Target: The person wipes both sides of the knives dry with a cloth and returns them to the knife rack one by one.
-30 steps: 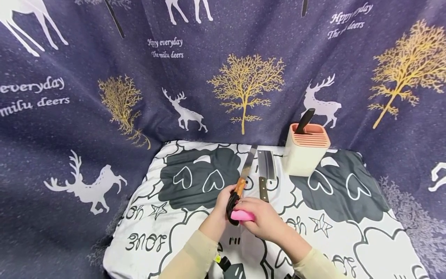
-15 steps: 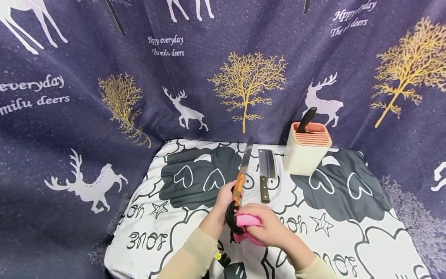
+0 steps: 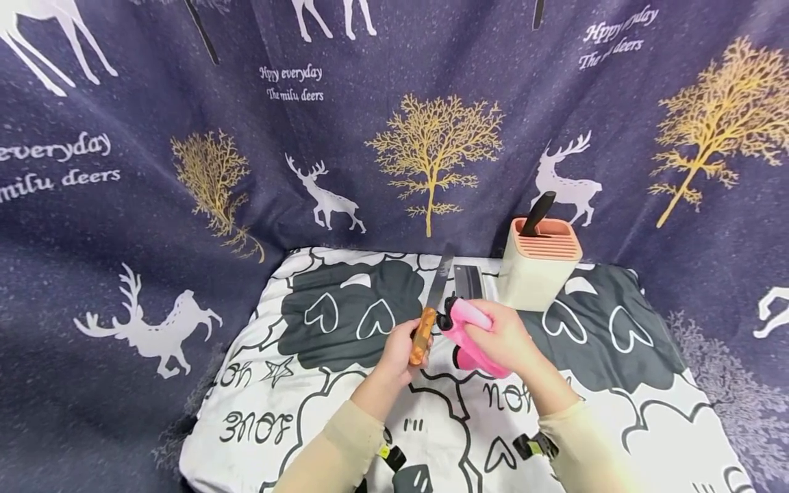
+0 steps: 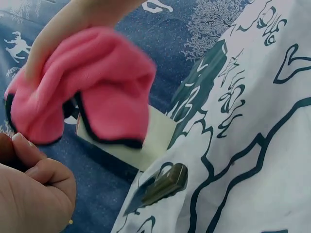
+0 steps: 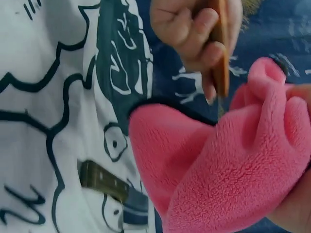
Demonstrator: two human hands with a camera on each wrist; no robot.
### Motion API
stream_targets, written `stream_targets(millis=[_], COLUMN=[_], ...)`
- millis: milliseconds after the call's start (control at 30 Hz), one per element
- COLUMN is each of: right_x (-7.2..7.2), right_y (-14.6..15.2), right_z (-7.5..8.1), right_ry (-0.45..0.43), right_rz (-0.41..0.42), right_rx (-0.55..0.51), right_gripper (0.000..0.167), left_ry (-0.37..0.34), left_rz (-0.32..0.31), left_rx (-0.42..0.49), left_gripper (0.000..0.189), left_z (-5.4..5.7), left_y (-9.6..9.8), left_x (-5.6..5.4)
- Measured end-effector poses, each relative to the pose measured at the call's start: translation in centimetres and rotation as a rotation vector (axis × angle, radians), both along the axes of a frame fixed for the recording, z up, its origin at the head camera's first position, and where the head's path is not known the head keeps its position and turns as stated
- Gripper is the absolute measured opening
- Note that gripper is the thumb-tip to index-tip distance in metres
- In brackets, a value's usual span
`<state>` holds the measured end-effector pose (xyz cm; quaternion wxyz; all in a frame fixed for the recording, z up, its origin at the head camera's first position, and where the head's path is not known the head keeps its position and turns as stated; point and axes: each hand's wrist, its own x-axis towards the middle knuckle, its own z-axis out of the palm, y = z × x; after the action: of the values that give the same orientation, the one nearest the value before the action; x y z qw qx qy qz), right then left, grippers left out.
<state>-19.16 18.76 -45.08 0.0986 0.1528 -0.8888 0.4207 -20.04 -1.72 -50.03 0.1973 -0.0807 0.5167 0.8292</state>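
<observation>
My left hand (image 3: 399,352) grips the orange-brown handle (image 3: 422,334) of a long knife, whose dark blade (image 3: 440,277) points away toward the backdrop. In my right hand (image 3: 502,335) is a bunched pink cloth (image 3: 466,329) with black edging, held just right of the knife. The right wrist view shows the fuzzy cloth (image 5: 218,165) draped below the left hand (image 5: 194,29). A cleaver (image 3: 470,282) lies on the bedding beyond the cloth, its handle hidden in the head view. Its dark wooden handle (image 4: 167,184) shows in the left wrist view.
A cream knife block (image 3: 537,274) with a slotted orange top stands at the back right, a black-handled knife (image 3: 539,213) in it. Black-and-white patterned bedding (image 3: 246,431) covers the surface. A dark blue deer-print curtain (image 3: 345,123) hangs close behind.
My right hand has moved away from the knife handle, up and to the right, carrying the cloth. The handle end is now bare. The left hand keeps its grip on the knife.
</observation>
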Motion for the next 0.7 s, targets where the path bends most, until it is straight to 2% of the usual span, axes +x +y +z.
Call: stream_targets(millis=[100,233,400,533,633,700], right_x=[-0.6,-0.3,0.3,0.4,0.5,0.5], right_y=[-1.6,-3.7,-4.5,-4.4,-4.5,-4.6], right_z=[-0.6,-1.6,-1.8,-1.3,-0.9,-0.6], right_ry=[0.056,0.096,0.05,-0.011,-0.071,-0.108], right_rz=[-0.005,-0.009,-0.003,0.043,0.082,0.111], right_rx=[0.073,0.164,0.196,0.227,0.243,0.249], right_gripper=[0.029,0.027,0.024,0.018,0.008,0.009], left_ry=[0.0,-0.017,-0.023,-0.014,-0.036,-0.057], left_rz=[-0.013,-0.012,0.001,-0.002,-0.008,-0.012], left_rx=[-0.007,-0.01,-0.026,-0.017,0.005,0.016], left_gripper=[0.033,0.035,0.035,0.036,0.037,0.036], left_z=[0.1,0.1,-0.2,-0.4,-0.7,-1.0], left_y=[0.3,0.6,0.6,0.6,0.6,0.7], left_x=[0.1,0.3,0.4,0.3,0.3,0.3])
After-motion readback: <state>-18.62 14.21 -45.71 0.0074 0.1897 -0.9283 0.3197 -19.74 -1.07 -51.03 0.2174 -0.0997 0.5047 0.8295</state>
